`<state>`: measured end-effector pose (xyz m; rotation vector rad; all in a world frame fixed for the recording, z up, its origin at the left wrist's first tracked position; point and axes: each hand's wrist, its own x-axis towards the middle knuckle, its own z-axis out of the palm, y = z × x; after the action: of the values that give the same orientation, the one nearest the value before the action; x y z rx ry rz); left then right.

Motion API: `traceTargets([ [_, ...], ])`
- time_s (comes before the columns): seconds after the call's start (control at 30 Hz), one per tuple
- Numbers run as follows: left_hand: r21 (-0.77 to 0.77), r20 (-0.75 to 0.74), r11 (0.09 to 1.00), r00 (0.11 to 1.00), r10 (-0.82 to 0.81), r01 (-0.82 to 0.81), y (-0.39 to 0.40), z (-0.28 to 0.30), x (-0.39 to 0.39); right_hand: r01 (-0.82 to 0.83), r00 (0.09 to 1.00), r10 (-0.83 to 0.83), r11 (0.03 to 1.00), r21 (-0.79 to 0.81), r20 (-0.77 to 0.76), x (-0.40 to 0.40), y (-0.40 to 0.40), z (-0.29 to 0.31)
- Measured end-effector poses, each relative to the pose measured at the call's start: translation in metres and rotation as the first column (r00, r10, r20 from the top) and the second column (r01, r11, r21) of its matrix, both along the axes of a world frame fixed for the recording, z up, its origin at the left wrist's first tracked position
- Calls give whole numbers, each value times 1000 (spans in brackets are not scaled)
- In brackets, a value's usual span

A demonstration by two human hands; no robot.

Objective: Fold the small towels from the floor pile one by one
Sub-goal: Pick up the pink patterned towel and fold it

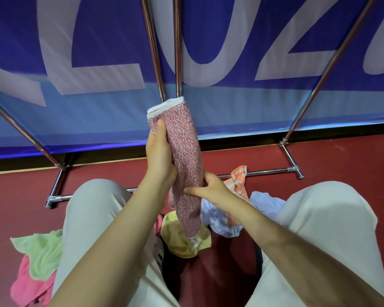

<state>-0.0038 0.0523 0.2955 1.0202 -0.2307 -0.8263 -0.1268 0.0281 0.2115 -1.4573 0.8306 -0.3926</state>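
A red-and-white speckled small towel [184,151], folded into a long narrow strip, hangs in the air in front of me. My left hand [160,156] grips its upper part, thumb on the near face. My right hand [208,187] pinches the strip lower down from the right. The towel's bottom end dangles above the floor pile: a yellow towel [177,238], a pale lavender towel [222,220] and an orange patterned one [238,180].
My knees in light trousers [93,209] flank the pile on the dark red floor [341,156]. A green towel [42,251] and a pink one [29,284] lie at my left. A chrome stand frame [257,172] and a blue banner [253,103] stand ahead.
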Motion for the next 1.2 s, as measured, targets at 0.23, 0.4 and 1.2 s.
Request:
traceTargets([
  [0.23, -20, -78, 998, 996, 54, -56, 10, 7, 26, 118, 991, -119, 993, -15, -60, 4, 13, -24],
  [0.4, -36, -88, 995, 992, 90, -93, 18, 7, 39, 149, 986, -149, 989, -1, -78, 7, 21, -32],
  [1.2, -19, 117, 1000, 993, 24, -22, 39, 11, 53, 21, 983, -52, 985, -172, -178, 4, 8, -38],
])
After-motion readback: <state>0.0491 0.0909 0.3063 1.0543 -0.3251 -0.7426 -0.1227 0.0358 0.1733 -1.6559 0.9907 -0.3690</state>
